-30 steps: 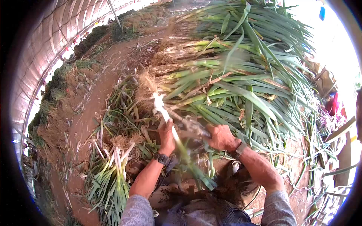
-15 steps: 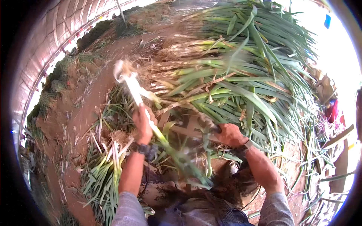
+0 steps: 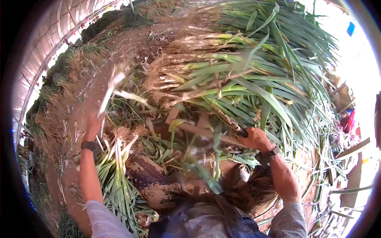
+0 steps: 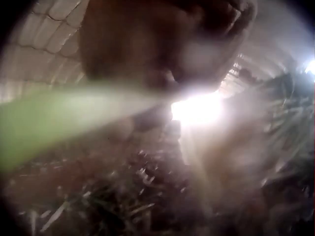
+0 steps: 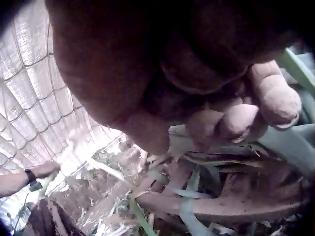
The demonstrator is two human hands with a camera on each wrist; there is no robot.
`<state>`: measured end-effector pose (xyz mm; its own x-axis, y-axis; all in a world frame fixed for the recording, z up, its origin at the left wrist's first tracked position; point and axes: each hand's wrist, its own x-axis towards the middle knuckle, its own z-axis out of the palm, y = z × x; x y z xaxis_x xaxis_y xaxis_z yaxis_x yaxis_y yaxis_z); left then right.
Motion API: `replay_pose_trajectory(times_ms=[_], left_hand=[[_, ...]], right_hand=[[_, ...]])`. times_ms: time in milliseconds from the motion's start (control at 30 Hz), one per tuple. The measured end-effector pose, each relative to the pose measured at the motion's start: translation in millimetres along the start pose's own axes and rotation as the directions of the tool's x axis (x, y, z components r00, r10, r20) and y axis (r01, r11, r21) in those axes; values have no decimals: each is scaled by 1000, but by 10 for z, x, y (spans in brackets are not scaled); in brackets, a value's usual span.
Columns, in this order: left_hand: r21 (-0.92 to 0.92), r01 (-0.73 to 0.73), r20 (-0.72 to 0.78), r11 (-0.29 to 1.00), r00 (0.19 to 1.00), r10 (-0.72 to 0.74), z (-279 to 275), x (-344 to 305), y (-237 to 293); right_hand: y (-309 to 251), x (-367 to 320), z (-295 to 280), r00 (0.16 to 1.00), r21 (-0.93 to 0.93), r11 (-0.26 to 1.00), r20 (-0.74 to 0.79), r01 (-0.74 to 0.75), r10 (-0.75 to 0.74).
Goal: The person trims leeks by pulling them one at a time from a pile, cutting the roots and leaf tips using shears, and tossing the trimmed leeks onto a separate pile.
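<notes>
My left hand [image 3: 94, 123] grips a leek [image 3: 110, 89] out over the left side. Its white root end points away and is blurred. Beside it, a pale strip of leek skin [image 3: 133, 96] angles to the right. In the left wrist view, the pale green leek stem [image 4: 64, 115] runs into the fingers. My right hand [image 3: 258, 139] holds the dark end of a thin brownish rod-like tool [image 3: 228, 120], which overlaps the big pile's edge. In the right wrist view, its fingers [image 5: 238, 123] are curled; the tool is hidden there.
A big pile of unpeeled leeks [image 3: 238, 75] fills the right, roots facing left. Cleaned leeks [image 3: 118, 158] lie in a bunch by the left knee. A wooden frame [image 3: 210, 133] with scattered leaves stands in front. Debris covers the brown ground [image 3: 81, 158].
My left hand has swung left with the leek, from the middle to over the bunch's far end. The right hand, still holding the tool, has shifted slightly right.
</notes>
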<state>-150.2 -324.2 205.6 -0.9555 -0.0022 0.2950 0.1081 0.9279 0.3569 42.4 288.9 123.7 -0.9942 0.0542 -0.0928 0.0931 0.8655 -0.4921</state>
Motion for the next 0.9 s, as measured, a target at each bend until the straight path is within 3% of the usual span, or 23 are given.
replay_pose_trajectory(times_ms=[33,100,133,167,200,233,267,300,333,367,400,433,467,500,567,633,667,700,800,833,900], left_hand=[[223,-29,153,974,988,-5,87,-52,-256],[294,-31,127,955,992,-7,169,-288,-147],[24,-73,134,997,989,69,265,-263,-96],[-91,-93,112,991,988,103,332,-287,192],[-188,-186,199,964,954,223,270,-336,660],[-338,-129,333,932,910,247,114,-440,1298],[-532,-230,353,815,815,460,64,-475,1693],[-775,-144,335,615,732,594,-45,-640,2185],[-942,-127,171,309,611,773,10,-751,2567],[-979,-175,16,108,460,888,16,-838,2875],[-962,-272,-103,-4,352,930,16,-953,3202],[-953,-158,259,257,7,966,-403,-877,3576],[-977,-205,66,63,-6,998,-354,-993,3775],[-972,-232,-42,-45,-18,999,-342,-1124,3896],[-957,-258,-129,-132,-29,991,-390,-1263,4026],[-939,-283,-199,-195,-14,980,-411,-1297,4010],[-936,-286,-214,-205,2,977,-430,-1320,3986],[-929,-298,-233,-219,12,972,-490,-1334,3952],[-915,-321,-275,-245,50,960,-552,-1377,3862],[-909,-335,-283,-248,60,957,-578,-1381,3812],[-902,-354,-293,-245,88,952,-644,-1373,3716]], right_hand=[[37,-25,-21,1000,-5,1000,1,-5,5],[137,-51,-79,999,-41,999,31,-16,17],[160,-78,-73,999,5,1000,-26,23,-23],[154,-84,-73,1000,-5,1000,-10,21,-21],[135,-83,-82,1000,-24,1000,19,-5,5],[125,-70,-101,999,-49,998,46,-26,28],[175,-32,-59,998,-50,999,67,-11,14],[170,-15,-59,995,-79,997,95,3,4],[141,-1,-47,999,-63,998,48,4,0],[131,7,-21,1000,-42,999,-1,4,-4],[444,98,169,987,74,984,-35,159,-157],[409,105,152,987,62,985,-17,161,-160],[284,92,106,997,49,996,10,80,-81],[143,66,48,1000,32,999,30,-6,5],[23,-28,-65,980,0,981,49,-192,191],[742,-27,219,994,382,923,-67,-51,82],[401,-98,-74,990,33,990,-36,-136,138],[439,-133,-196,993,37,993,24,-114,114],[330,-333,-570,983,-10,984,-23,-180,180],[290,-375,-676,979,-126,970,-35,-206,203],[372,-470,-761,979,-102,975,-64,-199,193]])
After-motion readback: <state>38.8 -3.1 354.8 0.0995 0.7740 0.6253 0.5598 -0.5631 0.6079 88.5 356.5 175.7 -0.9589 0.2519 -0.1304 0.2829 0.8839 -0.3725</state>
